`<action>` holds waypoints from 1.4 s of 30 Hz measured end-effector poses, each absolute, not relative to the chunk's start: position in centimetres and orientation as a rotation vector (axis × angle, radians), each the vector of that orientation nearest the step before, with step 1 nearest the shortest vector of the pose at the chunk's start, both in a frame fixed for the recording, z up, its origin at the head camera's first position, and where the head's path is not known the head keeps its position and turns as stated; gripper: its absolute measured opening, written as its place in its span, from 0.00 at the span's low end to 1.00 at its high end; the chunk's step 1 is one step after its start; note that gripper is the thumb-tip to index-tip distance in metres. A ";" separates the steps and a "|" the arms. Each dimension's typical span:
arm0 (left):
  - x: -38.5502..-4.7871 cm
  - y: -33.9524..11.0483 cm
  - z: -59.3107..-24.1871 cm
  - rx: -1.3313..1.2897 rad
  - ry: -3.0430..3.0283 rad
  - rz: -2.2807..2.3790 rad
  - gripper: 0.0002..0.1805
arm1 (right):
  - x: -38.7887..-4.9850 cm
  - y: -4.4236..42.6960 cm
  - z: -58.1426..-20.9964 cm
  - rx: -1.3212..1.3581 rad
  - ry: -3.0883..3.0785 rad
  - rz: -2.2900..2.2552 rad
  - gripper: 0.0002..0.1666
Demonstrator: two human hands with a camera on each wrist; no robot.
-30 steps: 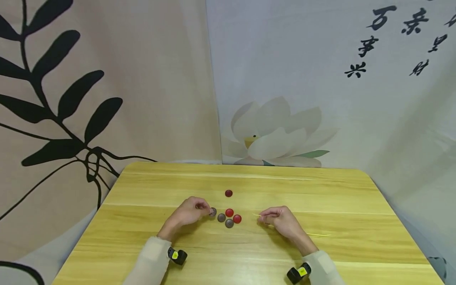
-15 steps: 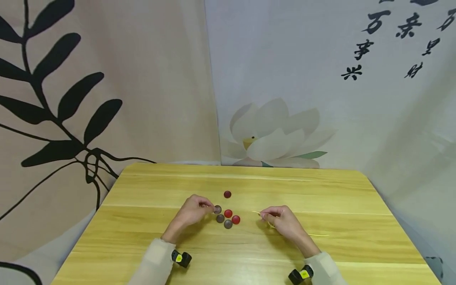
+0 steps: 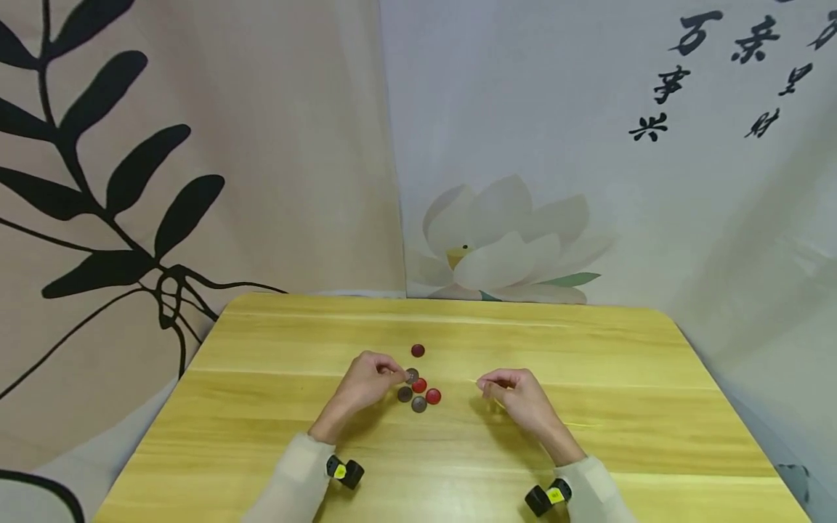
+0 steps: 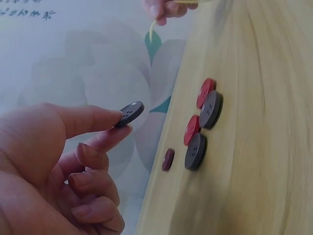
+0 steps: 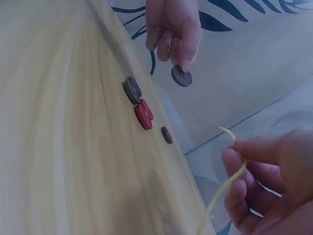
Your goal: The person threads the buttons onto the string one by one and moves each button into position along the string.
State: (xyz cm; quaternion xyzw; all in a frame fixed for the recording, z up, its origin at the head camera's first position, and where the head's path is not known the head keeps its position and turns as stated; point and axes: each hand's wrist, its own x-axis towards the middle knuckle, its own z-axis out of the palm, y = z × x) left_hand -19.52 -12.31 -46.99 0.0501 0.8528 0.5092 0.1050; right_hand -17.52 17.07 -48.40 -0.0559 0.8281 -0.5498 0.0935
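Note:
Between thumb and forefinger, my left hand [image 3: 369, 381] pinches a dark grey button [image 4: 131, 114] with several holes, held above the table. My right hand [image 3: 519, 399] pinches a thin yellow string [image 5: 226, 185]; a short end sticks out past the fingertips and the rest hangs below. On the wood lie two grey buttons [image 4: 211, 110], two red buttons [image 4: 192, 130] and, a little farther off, one dark red button [image 3: 418, 351]. The held button and the string's end are apart, facing each other across the loose buttons.
The light wooden table [image 3: 588, 378] has its far edge by a hanging cloth [image 3: 301, 145] printed with leaves, a lotus and characters. A small black camera sits on each wrist, the left camera [image 3: 345, 471] and the right camera [image 3: 548, 497].
My left hand has moved to the right and a little away from me with the grey button. The right hand stays nearly in place, holding the string. The loose buttons lie as before.

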 end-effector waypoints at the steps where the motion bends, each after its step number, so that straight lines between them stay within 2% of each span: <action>1: -19.6 -12.2 -46.9 0.152 2.510 1.508 0.06 | -17.6 17.0 -48.3 -0.175 2.466 -1.632 0.11; 42: -19.0 -7.1 -46.9 0.200 2.482 1.620 0.05 | -17.0 15.9 -47.0 -0.229 2.506 -1.635 0.08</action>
